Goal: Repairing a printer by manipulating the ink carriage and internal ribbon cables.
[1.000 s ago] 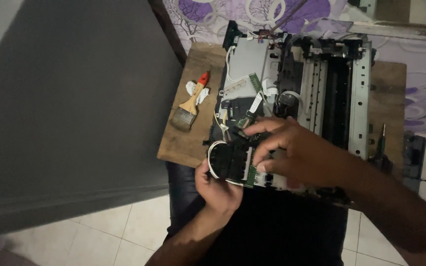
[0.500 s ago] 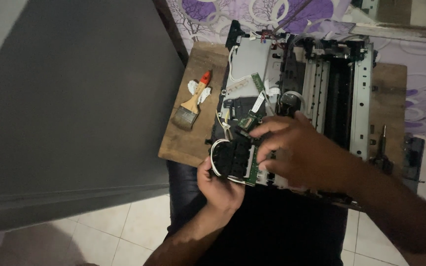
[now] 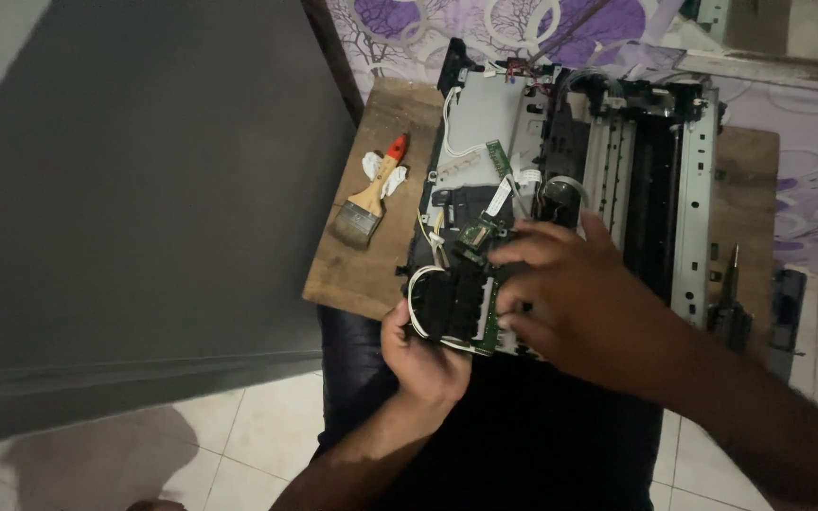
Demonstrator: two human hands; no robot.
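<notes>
A stripped-down printer chassis (image 3: 650,180) lies on a small wooden table (image 3: 357,270), with metal rails, a grey plate and loose white cables showing. My left hand (image 3: 423,355) grips a black block with a green circuit board (image 3: 456,308) at the near edge of the chassis. My right hand (image 3: 575,303) lies over the same block from the right, fingers spread, fingertips on the green board and small connectors.
A wooden paintbrush with a red handle tip (image 3: 371,194) rests on the table's left side beside bits of white tissue. A screwdriver (image 3: 729,284) lies at the right edge. Purple patterned cloth (image 3: 447,24) lies behind. Tiled floor (image 3: 220,445) shows below; a dark grey panel (image 3: 144,189) fills the left.
My right hand has shifted slightly right and lower over the black block. The left hand keeps its grip. The view moved a little.
</notes>
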